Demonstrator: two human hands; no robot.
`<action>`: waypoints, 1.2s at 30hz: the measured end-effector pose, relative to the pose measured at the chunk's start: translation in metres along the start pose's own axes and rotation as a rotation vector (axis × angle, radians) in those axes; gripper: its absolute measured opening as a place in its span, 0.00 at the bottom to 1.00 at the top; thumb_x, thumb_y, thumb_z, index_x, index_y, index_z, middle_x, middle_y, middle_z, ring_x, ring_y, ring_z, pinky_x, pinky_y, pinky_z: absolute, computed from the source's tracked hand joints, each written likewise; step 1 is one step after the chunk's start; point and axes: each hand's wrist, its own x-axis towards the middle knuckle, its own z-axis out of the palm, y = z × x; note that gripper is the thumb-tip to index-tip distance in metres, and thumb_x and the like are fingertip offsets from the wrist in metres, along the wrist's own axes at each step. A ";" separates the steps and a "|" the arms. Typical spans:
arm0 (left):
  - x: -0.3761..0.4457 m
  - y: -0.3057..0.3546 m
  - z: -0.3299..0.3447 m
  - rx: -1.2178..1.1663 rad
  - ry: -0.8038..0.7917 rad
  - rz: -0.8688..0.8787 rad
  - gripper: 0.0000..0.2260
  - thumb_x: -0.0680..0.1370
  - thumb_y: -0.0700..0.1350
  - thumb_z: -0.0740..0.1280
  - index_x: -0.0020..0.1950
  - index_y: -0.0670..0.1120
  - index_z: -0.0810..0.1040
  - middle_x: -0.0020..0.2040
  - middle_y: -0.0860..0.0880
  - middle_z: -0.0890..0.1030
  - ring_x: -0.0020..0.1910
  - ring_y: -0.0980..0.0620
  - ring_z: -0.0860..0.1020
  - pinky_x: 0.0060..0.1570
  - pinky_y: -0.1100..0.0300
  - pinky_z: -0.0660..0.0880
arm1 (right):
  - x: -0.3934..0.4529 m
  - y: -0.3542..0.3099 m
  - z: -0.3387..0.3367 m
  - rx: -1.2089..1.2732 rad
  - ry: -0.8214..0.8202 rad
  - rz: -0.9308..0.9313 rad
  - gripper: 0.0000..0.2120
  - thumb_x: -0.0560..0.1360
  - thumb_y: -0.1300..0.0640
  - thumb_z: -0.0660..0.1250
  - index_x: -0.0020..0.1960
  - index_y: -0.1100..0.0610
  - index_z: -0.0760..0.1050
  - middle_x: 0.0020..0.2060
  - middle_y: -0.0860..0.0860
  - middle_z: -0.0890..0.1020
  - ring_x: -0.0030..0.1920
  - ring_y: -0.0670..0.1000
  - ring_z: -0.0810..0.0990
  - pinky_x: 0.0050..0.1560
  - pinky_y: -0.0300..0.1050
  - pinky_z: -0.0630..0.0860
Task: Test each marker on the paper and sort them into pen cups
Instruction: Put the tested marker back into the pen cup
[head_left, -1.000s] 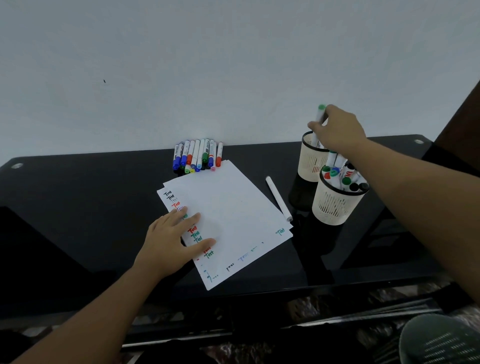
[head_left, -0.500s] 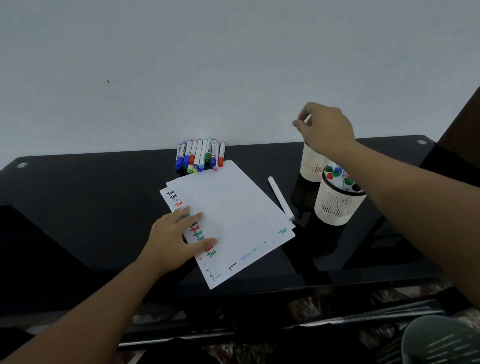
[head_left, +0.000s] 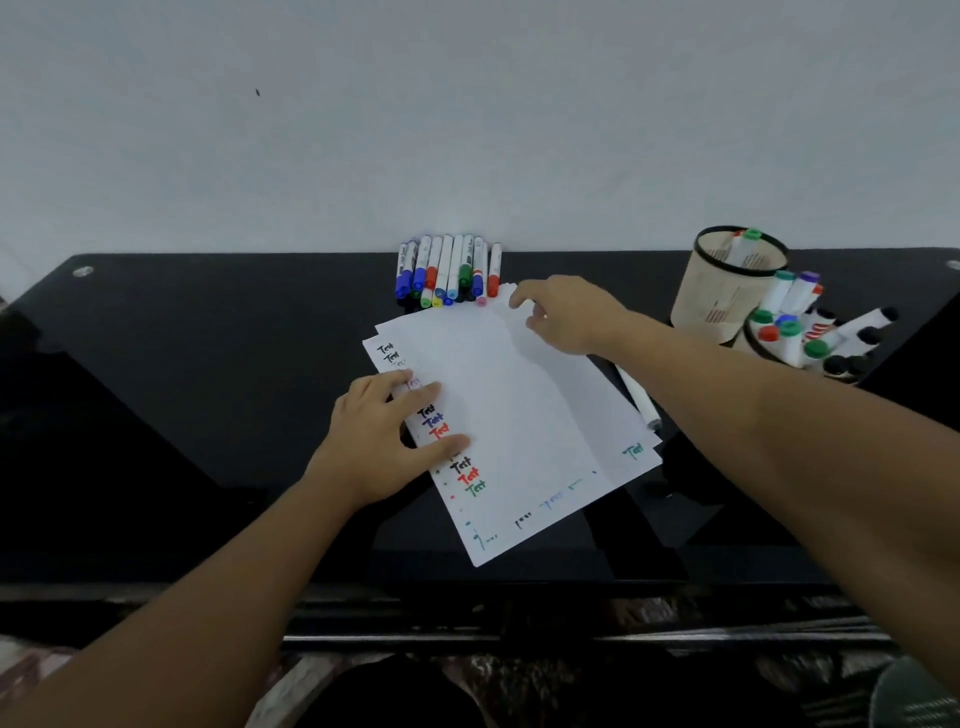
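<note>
A stack of white paper sheets (head_left: 514, 410) with coloured "Test" marks lies on the black table (head_left: 208, 364). My left hand (head_left: 384, 441) rests flat on the stack's left edge. My right hand (head_left: 566, 312) hovers over the far corner of the paper, fingers loosely curled and empty, near a row of several markers (head_left: 447, 270) by the wall. The far pen cup (head_left: 727, 286) holds a green-capped marker. The near pen cup (head_left: 800, 343) is full of several markers. A white marker (head_left: 636, 395) lies right of the paper.
A white wall rises right behind the table. The table's front edge runs below the paper, with floor beneath it. A round grey object (head_left: 919, 696) shows at the bottom right corner.
My right hand left the green marker in the far cup and moved left to the paper's far corner. My left hand stayed on the paper.
</note>
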 end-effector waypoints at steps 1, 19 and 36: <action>0.000 -0.002 0.001 -0.001 0.004 0.000 0.41 0.67 0.81 0.56 0.75 0.62 0.70 0.77 0.56 0.64 0.76 0.53 0.57 0.76 0.44 0.56 | 0.008 0.001 0.004 -0.005 -0.005 0.008 0.18 0.84 0.55 0.62 0.73 0.45 0.70 0.61 0.52 0.77 0.59 0.55 0.77 0.62 0.55 0.77; 0.003 -0.009 0.004 -0.013 0.001 -0.012 0.41 0.67 0.82 0.56 0.74 0.63 0.69 0.76 0.58 0.62 0.75 0.56 0.56 0.76 0.47 0.55 | 0.083 0.006 0.034 -0.149 0.105 -0.062 0.18 0.82 0.61 0.58 0.68 0.45 0.72 0.53 0.53 0.75 0.49 0.56 0.77 0.52 0.55 0.79; 0.004 -0.008 0.004 0.010 -0.007 -0.015 0.42 0.66 0.83 0.54 0.74 0.63 0.69 0.76 0.58 0.63 0.75 0.55 0.57 0.76 0.45 0.56 | 0.077 0.016 0.027 -0.446 0.042 -0.131 0.27 0.79 0.66 0.62 0.74 0.45 0.69 0.57 0.53 0.76 0.53 0.56 0.76 0.48 0.49 0.72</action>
